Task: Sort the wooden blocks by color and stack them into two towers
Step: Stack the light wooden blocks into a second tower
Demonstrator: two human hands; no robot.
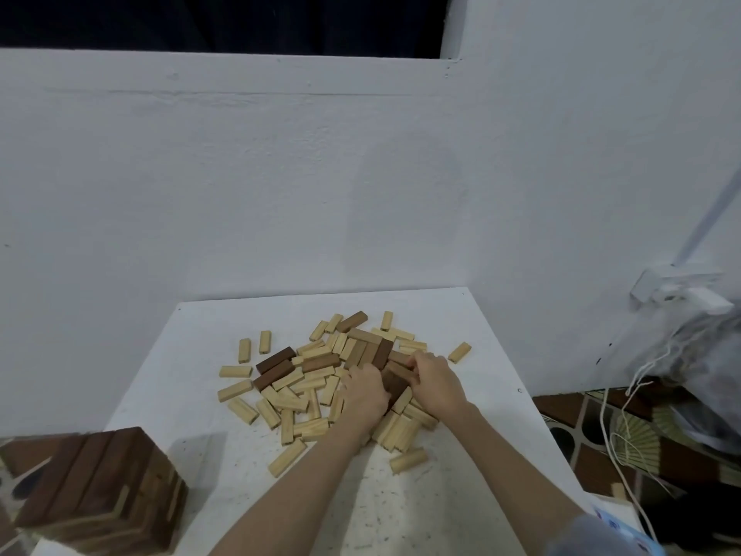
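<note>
Hands: left hand (363,391), right hand (435,381) | fingers (413,365) gripping dark blocks (395,385)

Pale yellow-tan blocks (294,399) are scattered among fewer dark brown blocks (274,361) on a white, faintly speckled tabletop (192,395). A dark brown tower (100,491) is streaked with paler edges. The wall (280,174) is white.

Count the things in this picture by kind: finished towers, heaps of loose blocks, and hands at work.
Dark tower: 1
Heap of loose blocks: 1
Hands in the heap: 2, left hand and right hand
Total: 4
The loose blocks overlap too much for an exact count.
</note>
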